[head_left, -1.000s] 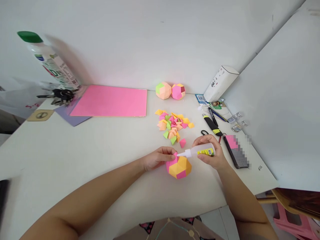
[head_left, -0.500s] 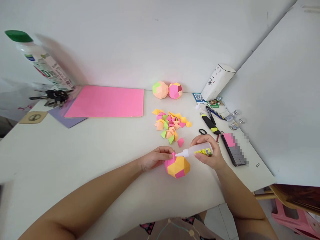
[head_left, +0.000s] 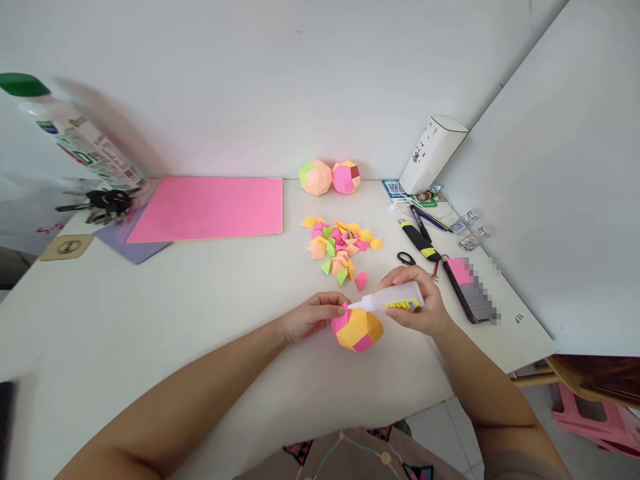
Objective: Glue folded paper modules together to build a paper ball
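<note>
My left hand [head_left: 316,315] pinches the pink upper part of an orange and pink folded-paper ball [head_left: 359,331]. In my right hand [head_left: 419,308] lies a white glue bottle [head_left: 400,297] with a yellow label, tilted so that its narrow nozzle points left. The nozzle tip meets the pink paper by my left fingertips; whether glue is coming out cannot be seen. Just beyond the ball is a loose pile of small folded paper pieces [head_left: 340,243] in pink, orange, green and peach. A single pink piece [head_left: 361,280] lies nearest the bottle.
Two finished-looking paper balls [head_left: 316,178] stand against the wall. A pink paper sheet [head_left: 210,208] lies at the left, near keys [head_left: 107,203] and a green-capped bottle [head_left: 85,137]. On the right are a cutter [head_left: 419,240], black-handled scissors [head_left: 406,259], a phone [head_left: 470,293] and a white box [head_left: 433,157].
The camera view has shifted slightly. Both hands keep their hold on the paper ball and the glue bottle, with the nozzle still at the pink paper.
</note>
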{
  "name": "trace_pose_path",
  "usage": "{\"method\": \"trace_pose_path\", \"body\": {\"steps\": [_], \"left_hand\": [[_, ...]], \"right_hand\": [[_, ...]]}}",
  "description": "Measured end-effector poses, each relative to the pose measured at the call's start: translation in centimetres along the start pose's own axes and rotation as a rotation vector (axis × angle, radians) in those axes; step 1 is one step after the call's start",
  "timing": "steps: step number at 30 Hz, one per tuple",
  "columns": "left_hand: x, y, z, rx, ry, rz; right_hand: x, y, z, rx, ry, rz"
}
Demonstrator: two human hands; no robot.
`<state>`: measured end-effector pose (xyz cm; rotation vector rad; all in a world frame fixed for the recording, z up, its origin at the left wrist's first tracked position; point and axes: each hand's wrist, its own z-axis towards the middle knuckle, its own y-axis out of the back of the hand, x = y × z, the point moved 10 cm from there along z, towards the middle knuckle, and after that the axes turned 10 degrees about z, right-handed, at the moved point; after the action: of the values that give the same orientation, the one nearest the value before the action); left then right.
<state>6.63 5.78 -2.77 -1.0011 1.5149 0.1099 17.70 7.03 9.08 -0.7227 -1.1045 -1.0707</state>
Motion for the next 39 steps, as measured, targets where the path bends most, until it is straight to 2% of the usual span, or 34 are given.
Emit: {"method": "trace_pose_path", "body": {"steps": [7, 11, 21, 25, 32, 39], "left_hand": [[0.0, -0.4, -0.1, 0.055, -0.030, 0.112], [0.0, -0.3, -0.1, 0.047, -0.024, 0.108], [-0.2, -0.9, 0.0, 0.083, -0.022, 0.100], [0.1, -0.6, 0.0, 0.066, 0.001, 0.109], [-0.2, -1.0, 0.0, 0.094, -0.017, 0.086], [-0.1, -0.8, 0.0, 0.085, -0.011, 0.105]], "right_hand": [[0.2, -0.7, -0.3, -0.002, 0.043, 0.053], [0.4, -0.7, -0.4, -0.014, 0.080, 0.032], [1.4, -1.2, -0.5, 0.055, 0.161, 0.041], [1.7, -1.1, -0.5, 0.033, 0.194, 0.007], [1.6, -1.3, -0.7, 0.068, 0.174, 0.006], [1.5, -0.7, -0.6, 0.011, 0.168, -0.004]]}}
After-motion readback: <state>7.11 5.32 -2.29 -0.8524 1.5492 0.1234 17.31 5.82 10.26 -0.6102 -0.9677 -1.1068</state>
